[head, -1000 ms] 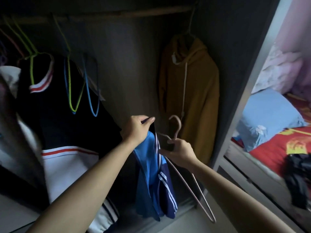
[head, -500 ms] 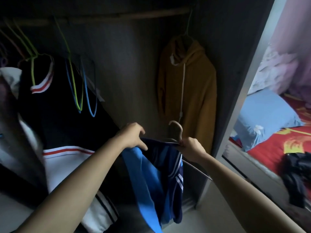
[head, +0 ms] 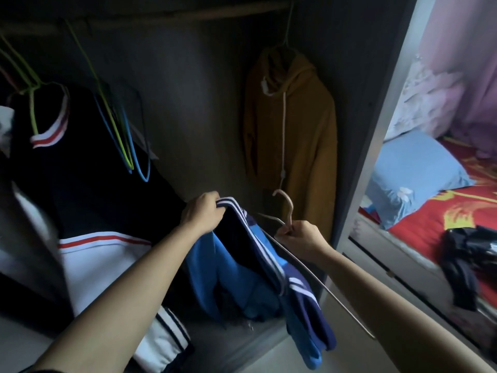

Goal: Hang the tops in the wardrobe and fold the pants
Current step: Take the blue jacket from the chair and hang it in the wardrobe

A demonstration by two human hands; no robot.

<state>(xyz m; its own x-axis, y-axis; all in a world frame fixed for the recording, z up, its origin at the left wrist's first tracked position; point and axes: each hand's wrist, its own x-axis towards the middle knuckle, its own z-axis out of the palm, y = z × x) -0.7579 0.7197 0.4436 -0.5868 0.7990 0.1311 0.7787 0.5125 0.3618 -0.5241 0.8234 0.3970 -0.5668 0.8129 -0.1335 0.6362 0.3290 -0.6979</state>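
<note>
left hand [head: 203, 212]: I saw it closed on the striped collar edge of the blue top [head: 242, 267], holding that edge up at about wrist height in front of the wardrobe opening
right hand [head: 300, 238]: I saw it fisted around the neck of the pink hanger [head: 285, 211], just below the hook, hook pointing up
pink hanger: one shoulder arm ran down and right past the right forearm, the other poked left towards the top; I couldn't tell whether it was inside the garment
blue top: blue and navy with white stripes, it hung from the left hand between the two forearms, lower end dangling near the wardrobe floor; not on the rail
rail [head: 166, 16]: ran across the top of the wardrobe, dim
mustard hoodie [head: 293, 135]: hung on the rail at the right end, just behind the pink hanger's hook
black and white jersey [head: 88, 211]: hung at the left, red and white trim at collar
spare hangers [head: 126, 146]: green and blue wire ones hung empty on the rail beside the jersey
bed [head: 435, 219]: visible right of the wardrobe side panel, red sheet, blue pillow [head: 414, 173]
dark garment [head: 468, 262]: lay crumpled on the bed, well apart from both hands; I couldn't tell what it was
</note>
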